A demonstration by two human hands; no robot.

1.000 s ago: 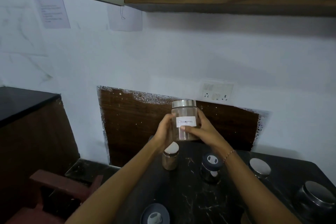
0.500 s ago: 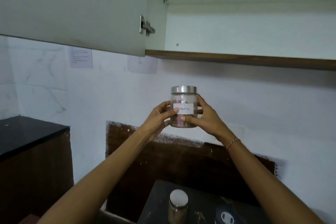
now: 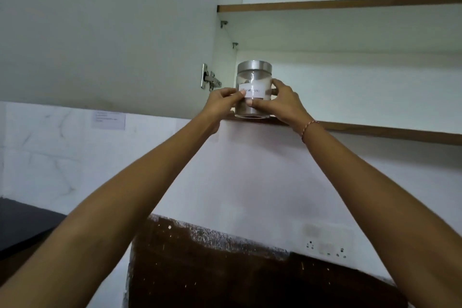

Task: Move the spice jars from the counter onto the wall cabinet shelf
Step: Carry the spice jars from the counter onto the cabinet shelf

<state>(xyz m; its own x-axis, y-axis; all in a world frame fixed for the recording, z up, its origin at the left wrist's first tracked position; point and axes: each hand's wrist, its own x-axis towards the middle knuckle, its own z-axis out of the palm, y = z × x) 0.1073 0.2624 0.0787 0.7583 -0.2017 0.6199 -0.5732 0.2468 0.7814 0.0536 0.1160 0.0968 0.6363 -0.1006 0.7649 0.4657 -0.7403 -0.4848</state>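
A clear glass spice jar (image 3: 254,80) with a steel lid and a white label stands upright at the left front edge of the wall cabinet's lower shelf (image 3: 375,130). My left hand (image 3: 221,102) grips its left side with the thumb on the label. From the right, my right hand (image 3: 277,102) grips the jar, fingers curled round it. I cannot tell whether the jar's base rests on the shelf or hovers just above it. The counter and the other jars are out of view.
The open cabinet door (image 3: 107,32) hangs at the left, with a hinge (image 3: 210,80) close to my left hand. An upper shelf (image 3: 337,4) runs above. Below are the white wall, a socket panel (image 3: 327,247) and a dark brown patch (image 3: 225,270).
Both hands have lifted the jar from in front of the wall up to the lower shelf edge. The view has tilted upward, and the counter with the other jars has dropped out of sight.
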